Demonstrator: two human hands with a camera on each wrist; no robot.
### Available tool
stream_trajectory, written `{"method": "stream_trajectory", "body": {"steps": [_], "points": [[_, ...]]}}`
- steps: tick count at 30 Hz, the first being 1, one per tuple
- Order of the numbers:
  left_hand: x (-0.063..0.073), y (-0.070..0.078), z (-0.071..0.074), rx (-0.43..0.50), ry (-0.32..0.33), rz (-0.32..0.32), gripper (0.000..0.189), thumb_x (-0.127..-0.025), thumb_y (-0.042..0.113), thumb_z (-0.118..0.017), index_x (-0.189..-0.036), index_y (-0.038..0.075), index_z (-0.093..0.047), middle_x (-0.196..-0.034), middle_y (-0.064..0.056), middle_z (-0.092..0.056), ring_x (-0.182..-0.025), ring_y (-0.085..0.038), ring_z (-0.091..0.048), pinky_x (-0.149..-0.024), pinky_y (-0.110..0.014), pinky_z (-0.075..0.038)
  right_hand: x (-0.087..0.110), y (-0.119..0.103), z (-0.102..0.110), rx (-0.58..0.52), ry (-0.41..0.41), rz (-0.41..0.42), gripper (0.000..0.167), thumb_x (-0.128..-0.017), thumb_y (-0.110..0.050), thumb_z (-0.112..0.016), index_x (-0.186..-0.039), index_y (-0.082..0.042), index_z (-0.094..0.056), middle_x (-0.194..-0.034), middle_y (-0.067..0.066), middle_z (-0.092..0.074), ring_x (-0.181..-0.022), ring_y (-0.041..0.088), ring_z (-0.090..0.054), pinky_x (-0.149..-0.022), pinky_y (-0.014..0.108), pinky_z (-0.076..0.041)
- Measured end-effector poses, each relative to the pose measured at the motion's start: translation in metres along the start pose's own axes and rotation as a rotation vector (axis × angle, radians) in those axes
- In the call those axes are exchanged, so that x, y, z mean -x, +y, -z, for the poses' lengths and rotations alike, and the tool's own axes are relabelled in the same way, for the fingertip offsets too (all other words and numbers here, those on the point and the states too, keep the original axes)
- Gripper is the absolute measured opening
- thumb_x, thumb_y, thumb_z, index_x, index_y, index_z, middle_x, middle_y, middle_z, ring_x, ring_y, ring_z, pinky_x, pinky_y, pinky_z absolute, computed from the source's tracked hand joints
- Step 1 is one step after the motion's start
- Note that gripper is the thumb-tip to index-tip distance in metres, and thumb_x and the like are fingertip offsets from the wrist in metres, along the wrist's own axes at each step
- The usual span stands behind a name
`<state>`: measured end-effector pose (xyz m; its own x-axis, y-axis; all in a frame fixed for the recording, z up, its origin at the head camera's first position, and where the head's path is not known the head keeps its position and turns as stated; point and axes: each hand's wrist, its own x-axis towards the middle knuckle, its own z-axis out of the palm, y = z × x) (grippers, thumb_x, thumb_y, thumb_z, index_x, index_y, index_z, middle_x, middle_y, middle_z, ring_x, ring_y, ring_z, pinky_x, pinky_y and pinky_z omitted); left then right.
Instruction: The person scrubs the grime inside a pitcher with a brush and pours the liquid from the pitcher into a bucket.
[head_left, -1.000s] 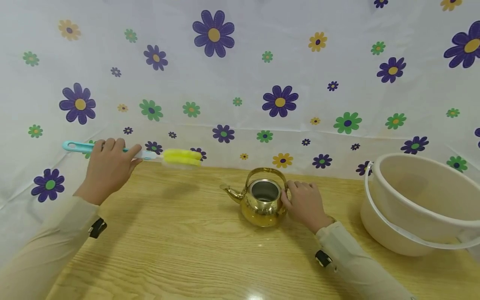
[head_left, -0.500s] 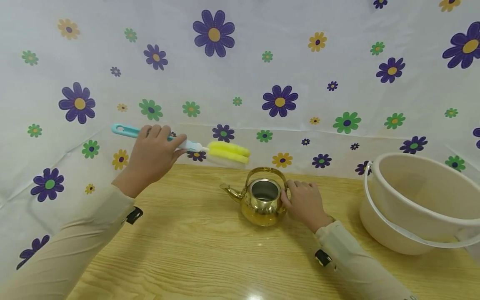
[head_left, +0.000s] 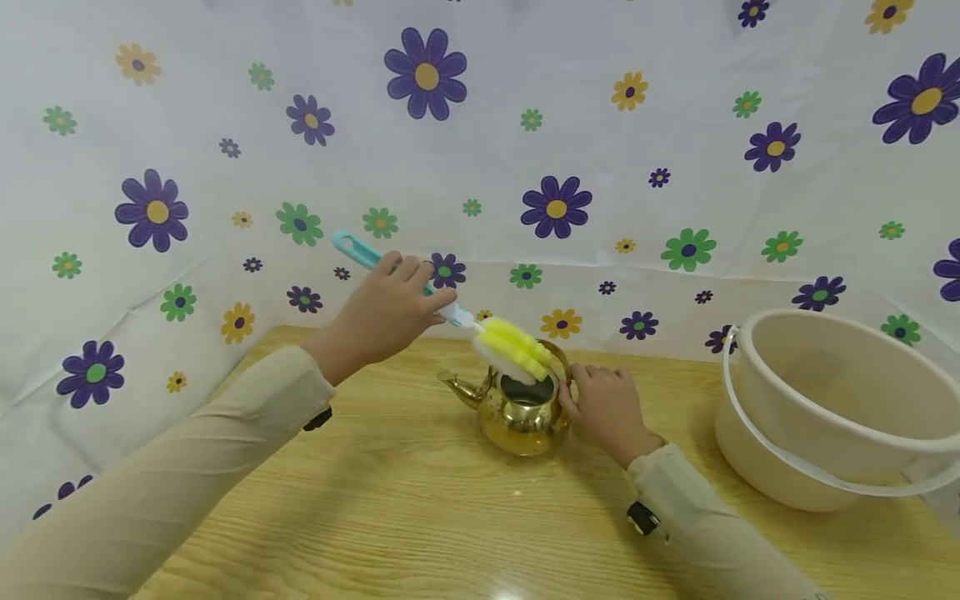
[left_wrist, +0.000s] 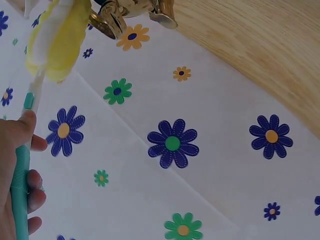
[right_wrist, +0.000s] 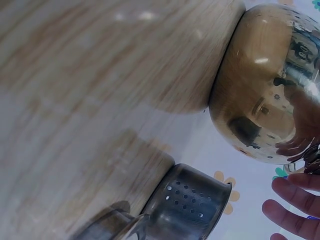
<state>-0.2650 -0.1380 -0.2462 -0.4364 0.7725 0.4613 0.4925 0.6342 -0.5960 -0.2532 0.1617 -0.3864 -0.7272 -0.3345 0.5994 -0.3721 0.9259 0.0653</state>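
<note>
My left hand (head_left: 390, 308) grips the turquoise handle of a sponge brush (head_left: 513, 348), whose yellow and white head slants down over the mouth of a gold kettle (head_left: 525, 425). The brush head overlaps the near edge of the kettle's opening in the head view. In the left wrist view, fingers and thumb wrap the brush handle (left_wrist: 20, 185). The kettle stands upright without a lid, spout to the left. My right hand (head_left: 606, 408) holds the right foot of its arched handle; some fingers (right_wrist: 295, 197) show in the right wrist view beside the shiny kettle body (right_wrist: 265, 85).
A cream bucket (head_left: 795, 450) with a white bail stands at the right on the wooden table (head_left: 420, 517). A perforated metal strainer (right_wrist: 185, 200) and another metal piece (right_wrist: 107, 225) appear in the right wrist view. A flower-print cloth (head_left: 465, 158) hangs behind.
My left hand has carried the sponge brush rightward from the left side to the kettle, tipping its head downward over the opening. The right hand and kettle have stayed in place.
</note>
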Motion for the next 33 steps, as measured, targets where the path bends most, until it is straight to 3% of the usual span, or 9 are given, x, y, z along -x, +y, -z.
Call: {"method": "stream_trajectory", "body": {"steps": [4,10,15,20,27,33], "points": [[-0.014,0.004,0.003,-0.041,-0.015,-0.083,0.028,-0.086,0.035,-0.066,-0.108,0.019,-0.06,-0.099,-0.013,-0.064,-0.094,-0.03,-0.058,-0.086,-0.041,-0.043,0.0,0.001,-0.001,-0.002,0.001,0.0,0.02,-0.089,-0.026,-0.059,-0.088,-0.007,-0.064,-0.069,0.005,-0.067,-0.059,0.022,-0.061,-0.059,0.038,-0.045],[-0.036,0.009,0.01,-0.133,-0.108,-0.213,0.026,-0.09,0.037,-0.059,-0.11,0.02,-0.056,-0.108,-0.012,-0.063,-0.1,-0.028,-0.056,-0.093,-0.041,-0.042,0.0,0.001,-0.002,0.003,0.008,-0.005,0.02,-0.089,-0.027,-0.058,-0.088,-0.008,-0.064,-0.07,0.006,-0.067,-0.06,0.023,-0.062,-0.06,0.038,-0.046],[-0.051,0.012,0.017,-0.212,-0.177,-0.283,0.029,-0.092,0.04,-0.054,-0.116,0.024,-0.052,-0.111,-0.009,-0.062,-0.102,-0.025,-0.054,-0.095,-0.039,-0.04,0.0,0.001,-0.001,0.006,-0.003,-0.007,0.02,-0.089,-0.027,-0.059,-0.088,-0.008,-0.064,-0.07,0.005,-0.066,-0.06,0.023,-0.061,-0.06,0.038,-0.045],[-0.059,0.015,0.016,-0.247,-0.198,-0.35,0.028,-0.092,0.041,-0.053,-0.113,0.023,-0.051,-0.111,-0.008,-0.061,-0.104,-0.024,-0.054,-0.099,-0.038,-0.039,0.0,0.0,0.0,0.007,-0.006,-0.007,0.02,-0.089,-0.027,-0.058,-0.089,-0.008,-0.064,-0.071,0.005,-0.067,-0.061,0.023,-0.062,-0.061,0.038,-0.045],[-0.064,0.024,0.015,-0.298,-0.23,-0.388,0.025,-0.092,0.037,-0.056,-0.11,0.021,-0.055,-0.11,-0.007,-0.063,-0.107,-0.023,-0.055,-0.098,-0.037,-0.039,-0.001,0.0,0.0,0.019,0.002,-0.005,0.019,-0.089,-0.027,-0.058,-0.089,-0.009,-0.064,-0.071,0.005,-0.068,-0.061,0.022,-0.062,-0.061,0.038,-0.045],[-0.065,0.039,0.021,-0.373,-0.277,-0.367,0.025,-0.09,0.028,-0.059,-0.114,0.019,-0.059,-0.111,-0.006,-0.065,-0.108,-0.023,-0.056,-0.096,-0.034,-0.039,-0.001,0.0,0.0,0.034,-0.007,-0.005,0.019,-0.089,-0.028,-0.058,-0.089,-0.009,-0.063,-0.07,0.005,-0.067,-0.06,0.022,-0.062,-0.06,0.037,-0.045]]}}
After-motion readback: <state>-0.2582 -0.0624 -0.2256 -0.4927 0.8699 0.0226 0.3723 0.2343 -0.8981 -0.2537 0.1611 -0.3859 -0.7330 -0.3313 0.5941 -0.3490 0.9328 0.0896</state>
